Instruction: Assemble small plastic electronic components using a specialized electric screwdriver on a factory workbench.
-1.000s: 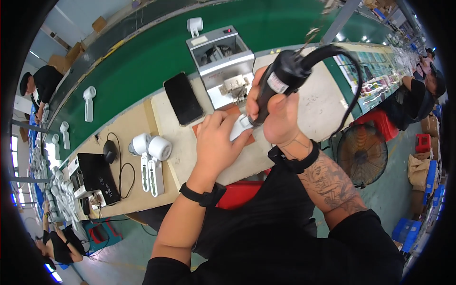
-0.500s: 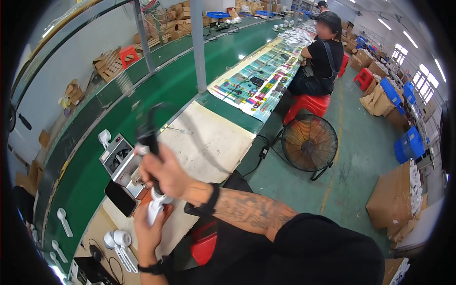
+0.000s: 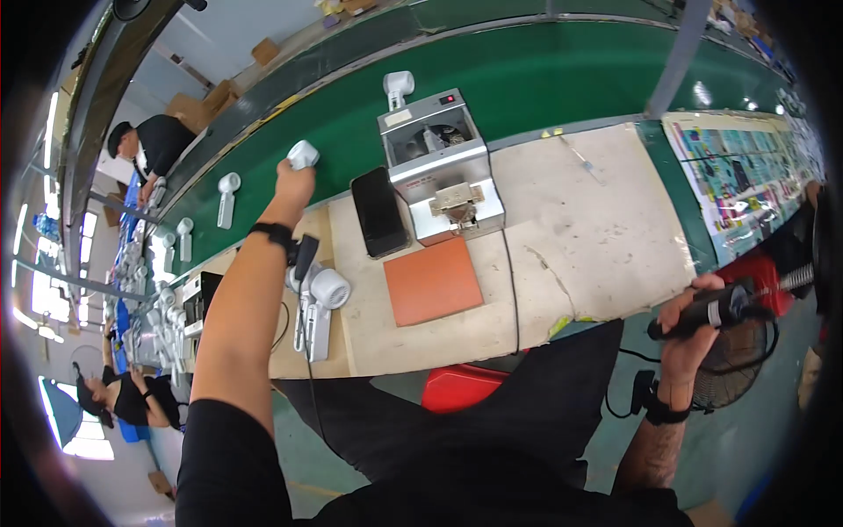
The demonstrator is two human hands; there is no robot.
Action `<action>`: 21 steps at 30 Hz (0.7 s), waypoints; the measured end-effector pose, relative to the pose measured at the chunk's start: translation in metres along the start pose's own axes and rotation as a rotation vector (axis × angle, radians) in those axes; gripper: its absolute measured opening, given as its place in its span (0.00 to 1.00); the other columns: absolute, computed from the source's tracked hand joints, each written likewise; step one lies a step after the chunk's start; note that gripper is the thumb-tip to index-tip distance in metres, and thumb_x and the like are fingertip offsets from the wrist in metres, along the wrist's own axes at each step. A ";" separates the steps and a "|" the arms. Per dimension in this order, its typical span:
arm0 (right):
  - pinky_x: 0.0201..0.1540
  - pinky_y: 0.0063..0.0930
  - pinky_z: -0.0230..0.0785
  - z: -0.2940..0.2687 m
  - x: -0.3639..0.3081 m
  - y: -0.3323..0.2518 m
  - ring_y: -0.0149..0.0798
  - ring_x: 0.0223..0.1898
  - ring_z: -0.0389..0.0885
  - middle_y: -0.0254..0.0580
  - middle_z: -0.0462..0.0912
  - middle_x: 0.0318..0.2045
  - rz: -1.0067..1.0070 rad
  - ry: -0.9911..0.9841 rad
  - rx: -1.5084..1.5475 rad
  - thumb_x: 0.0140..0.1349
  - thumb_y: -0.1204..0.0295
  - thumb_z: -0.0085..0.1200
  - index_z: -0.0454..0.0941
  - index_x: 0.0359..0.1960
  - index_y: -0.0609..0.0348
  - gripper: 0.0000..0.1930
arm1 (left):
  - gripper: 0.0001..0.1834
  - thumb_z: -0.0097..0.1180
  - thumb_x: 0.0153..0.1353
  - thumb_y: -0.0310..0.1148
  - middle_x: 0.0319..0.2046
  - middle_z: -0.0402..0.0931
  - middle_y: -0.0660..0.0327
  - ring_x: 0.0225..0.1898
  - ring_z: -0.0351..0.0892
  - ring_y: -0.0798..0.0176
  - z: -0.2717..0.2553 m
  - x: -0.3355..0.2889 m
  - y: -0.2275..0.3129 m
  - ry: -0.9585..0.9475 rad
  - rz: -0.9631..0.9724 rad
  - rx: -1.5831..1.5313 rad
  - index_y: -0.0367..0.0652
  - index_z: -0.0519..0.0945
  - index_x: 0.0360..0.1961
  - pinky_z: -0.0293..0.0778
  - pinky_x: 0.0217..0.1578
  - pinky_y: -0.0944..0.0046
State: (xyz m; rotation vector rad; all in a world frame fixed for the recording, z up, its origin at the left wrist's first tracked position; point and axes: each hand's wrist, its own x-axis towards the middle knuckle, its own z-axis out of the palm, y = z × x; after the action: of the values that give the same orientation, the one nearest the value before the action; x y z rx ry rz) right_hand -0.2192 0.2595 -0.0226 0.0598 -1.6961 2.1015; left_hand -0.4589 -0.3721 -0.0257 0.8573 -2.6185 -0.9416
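Observation:
Over the green conveyor belt [image 3: 536, 83], my left hand [image 3: 295, 186] is closed on a small white handheld fan [image 3: 304, 155] with a round head. Far off to the right, past the bench's front corner, my right hand [image 3: 687, 338] grips a black electric screwdriver [image 3: 713, 311]. Its tip is hard to make out against the cord and spring there. Two more white fans [image 3: 328, 288] lie together on the bench near my left forearm. A silver screw feeder [image 3: 443, 171] stands at the bench's middle, with an orange pad [image 3: 433, 281] in front of it.
A black phone [image 3: 379, 212] lies left of the feeder. White fans [image 3: 227, 199] stand along the belt, one behind the feeder. A dark cord [image 3: 510, 290] crosses the bench. A grey post [image 3: 681, 57] rises at the right. A floor fan [image 3: 733, 360] and co-workers [image 3: 162, 145] are nearby.
My view has swung left. My left hand has carried the white fan out over the belt; my right hand has drawn the screwdriver away to the right.

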 end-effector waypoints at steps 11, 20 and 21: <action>0.27 0.18 0.64 0.023 -0.019 0.027 0.24 0.22 0.71 0.28 0.72 0.20 0.109 -0.052 -0.057 0.49 0.23 0.64 0.65 0.53 0.60 0.52 | 0.34 0.53 0.70 0.40 0.66 0.70 0.40 0.62 0.76 0.31 0.012 0.042 -0.027 -0.034 0.376 0.536 0.55 0.64 0.76 0.72 0.64 0.41; 0.24 0.23 0.61 0.023 -0.016 0.011 0.27 0.20 0.70 0.32 0.73 0.19 0.099 -0.010 -0.006 0.70 0.42 0.54 0.69 0.50 0.56 0.28 | 0.42 0.62 0.63 0.57 0.62 0.75 0.30 0.65 0.75 0.32 0.027 -0.124 0.047 -0.117 0.271 0.377 0.33 0.72 0.67 0.71 0.65 0.46; 0.23 0.24 0.61 0.023 -0.017 0.009 0.28 0.20 0.70 0.32 0.73 0.19 0.108 0.005 0.044 0.74 0.48 0.50 0.70 0.49 0.55 0.22 | 0.41 0.62 0.63 0.56 0.60 0.76 0.30 0.65 0.75 0.33 0.037 -0.145 0.048 -0.137 0.314 0.374 0.32 0.73 0.66 0.72 0.65 0.46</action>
State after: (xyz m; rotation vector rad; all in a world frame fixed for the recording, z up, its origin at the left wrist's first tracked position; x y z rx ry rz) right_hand -0.2129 0.2310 -0.0303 -0.0247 -1.6851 2.2155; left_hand -0.3783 -0.2373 -0.0255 0.4394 -2.9838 -0.4515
